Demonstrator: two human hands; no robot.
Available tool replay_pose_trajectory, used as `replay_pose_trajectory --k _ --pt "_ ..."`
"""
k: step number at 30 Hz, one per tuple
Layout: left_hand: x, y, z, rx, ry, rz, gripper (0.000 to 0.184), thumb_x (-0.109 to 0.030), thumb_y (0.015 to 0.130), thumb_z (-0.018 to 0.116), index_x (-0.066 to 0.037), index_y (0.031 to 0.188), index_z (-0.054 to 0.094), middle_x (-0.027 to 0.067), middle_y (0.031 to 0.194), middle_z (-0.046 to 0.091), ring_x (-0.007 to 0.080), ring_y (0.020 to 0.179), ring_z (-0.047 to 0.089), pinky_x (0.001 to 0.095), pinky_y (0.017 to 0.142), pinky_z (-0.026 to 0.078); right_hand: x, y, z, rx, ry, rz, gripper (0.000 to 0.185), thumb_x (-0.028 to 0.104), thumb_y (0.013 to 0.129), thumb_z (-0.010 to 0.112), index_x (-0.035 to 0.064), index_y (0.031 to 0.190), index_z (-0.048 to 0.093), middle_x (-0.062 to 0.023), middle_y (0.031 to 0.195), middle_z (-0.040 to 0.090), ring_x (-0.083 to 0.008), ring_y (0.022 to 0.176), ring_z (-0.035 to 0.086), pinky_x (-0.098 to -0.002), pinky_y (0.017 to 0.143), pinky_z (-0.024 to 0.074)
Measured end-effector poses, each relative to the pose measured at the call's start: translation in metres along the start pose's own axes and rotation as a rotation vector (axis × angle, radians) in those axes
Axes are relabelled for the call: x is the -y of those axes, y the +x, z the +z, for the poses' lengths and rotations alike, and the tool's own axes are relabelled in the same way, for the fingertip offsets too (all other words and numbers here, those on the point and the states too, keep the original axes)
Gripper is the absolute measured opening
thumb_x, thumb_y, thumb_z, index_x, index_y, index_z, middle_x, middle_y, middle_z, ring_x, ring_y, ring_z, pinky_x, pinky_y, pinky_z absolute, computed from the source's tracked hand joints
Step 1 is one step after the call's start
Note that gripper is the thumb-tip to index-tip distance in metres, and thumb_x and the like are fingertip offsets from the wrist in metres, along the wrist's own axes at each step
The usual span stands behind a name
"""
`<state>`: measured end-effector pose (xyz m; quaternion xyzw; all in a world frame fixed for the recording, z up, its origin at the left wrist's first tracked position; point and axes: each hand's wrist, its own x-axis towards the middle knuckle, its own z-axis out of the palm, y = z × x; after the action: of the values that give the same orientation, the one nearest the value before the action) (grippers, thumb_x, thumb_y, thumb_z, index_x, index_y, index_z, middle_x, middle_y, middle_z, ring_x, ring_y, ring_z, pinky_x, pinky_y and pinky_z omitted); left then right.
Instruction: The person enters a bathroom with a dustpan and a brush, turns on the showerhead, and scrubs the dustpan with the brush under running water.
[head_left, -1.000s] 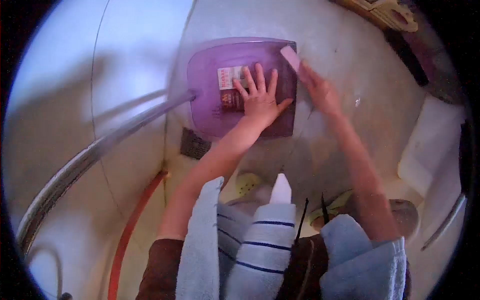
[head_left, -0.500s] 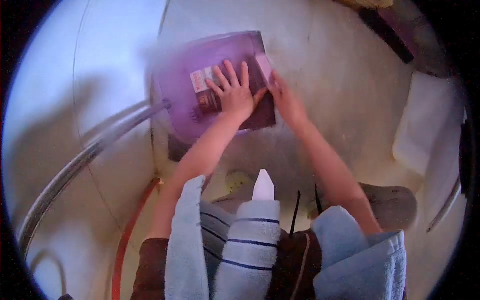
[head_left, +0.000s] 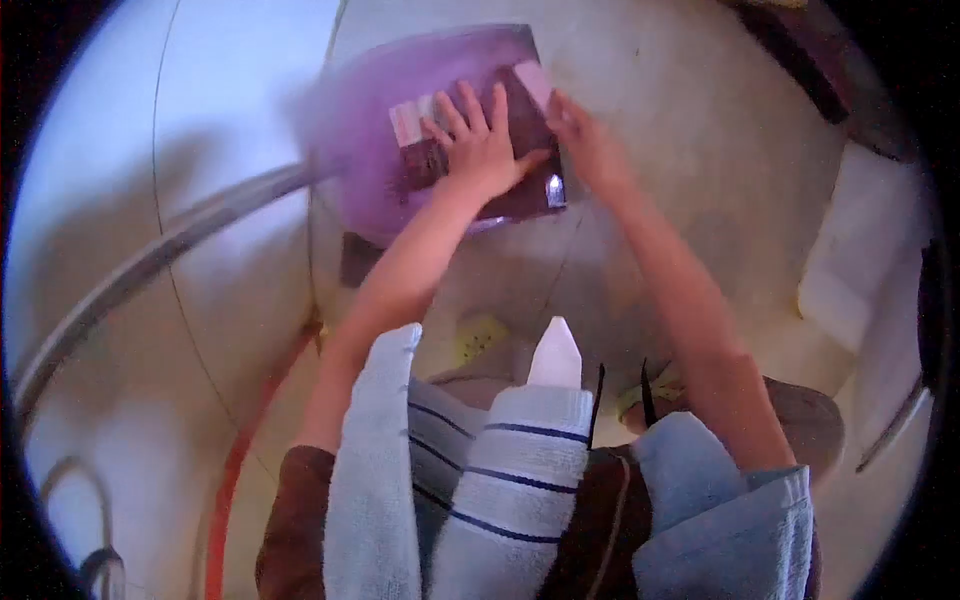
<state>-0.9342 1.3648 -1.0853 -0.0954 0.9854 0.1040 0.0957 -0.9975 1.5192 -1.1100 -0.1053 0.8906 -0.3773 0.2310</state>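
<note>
A purple, see-through-looking case with a dark brown front (head_left: 520,185) is in the upper middle of the head view; its exact kind is unclear. A red-and-white label (head_left: 406,124) shows on its face. My left hand (head_left: 482,155) lies flat on that face, fingers spread and thumb stretched to the right. At the right edge, my right hand (head_left: 592,145) has its bent fingers around the lower end of a pale pink flat piece (head_left: 533,84). Whether that piece is loose or part of the case cannot be told. The case's left side is blurred.
A grey hose (head_left: 165,250) runs from lower left to the case. A red hose (head_left: 240,455) lies beside it. A white container (head_left: 862,225) stands at the right. Yellow clogs (head_left: 482,338) show below. A striped towel (head_left: 520,480) hangs down in front of me.
The case and both hands sit higher in the view, partly because the camera has shifted. A bright glint now shows at the case's lower right corner. My left hand stays spread on the face.
</note>
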Motion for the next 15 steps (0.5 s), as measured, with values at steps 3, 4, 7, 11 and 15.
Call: replay_pose_trajectory --k 3,4,7,11,15 --pt "0.041 -0.005 -0.038 0.211 -0.555 0.119 0.057 -0.045 0.081 0.052 -0.009 0.124 0.045 0.019 0.126 0.044 0.0337 0.115 0.044 0.0471 0.094 0.034 0.007 -0.005 -0.012 0.046 -0.205 0.007 0.044 0.034 0.086 0.048 0.0269 0.129 0.039 -0.0149 0.1 0.06 -0.0335 0.088 0.059 -0.0425 0.075 0.0467" --pt "0.039 -0.026 -0.076 0.135 -0.725 -0.061 0.031 -0.03 0.086 0.05 -0.009 0.108 0.059 0.0122 0.106 0.06 0.0209 0.091 0.06 0.0329 0.08 0.045 0.012 -0.009 -0.022 0.061 -0.302 0.031 0.045 0.035 0.086 0.049 0.0285 0.129 0.038 -0.0147 0.1 0.06 -0.0335 0.087 0.059 -0.0429 0.073 0.0472" --pt "0.05 -0.071 -0.125 -0.5 -0.608 -0.169 0.02 -0.009 0.085 0.052 -0.002 0.104 0.058 0.0066 0.1 0.06 0.0148 0.091 0.054 0.0283 0.083 0.042 0.027 -0.023 -0.078 0.266 -0.588 -0.263 0.044 0.034 0.087 0.045 0.0317 0.13 0.036 -0.0138 0.1 0.059 -0.0332 0.085 0.06 -0.0433 0.071 0.0482" --pt "0.125 -0.077 -0.084 -0.521 -0.883 -0.387 0.042 -0.017 0.082 0.061 0.003 0.116 0.046 0.0109 0.104 0.056 0.019 0.094 0.053 0.0322 0.083 0.042 0.06 -0.024 -0.108 0.607 -0.826 -0.308 0.042 0.031 0.088 0.041 0.0309 0.13 0.036 -0.0135 0.102 0.059 -0.0319 0.085 0.06 -0.0433 0.071 0.0483" --pt "0.112 -0.047 -0.057 -0.376 -1.287 -0.565 0.054 -0.028 0.079 0.065 0.002 0.119 0.044 0.0107 0.108 0.054 0.0178 0.095 0.052 0.0321 0.082 0.043 0.078 -0.013 -0.069 0.719 -0.748 -0.436 0.04 0.029 0.086 0.047 0.032 0.126 0.042 -0.0114 0.085 0.059 -0.0328 0.074 0.059 -0.0427 0.065 0.0457"
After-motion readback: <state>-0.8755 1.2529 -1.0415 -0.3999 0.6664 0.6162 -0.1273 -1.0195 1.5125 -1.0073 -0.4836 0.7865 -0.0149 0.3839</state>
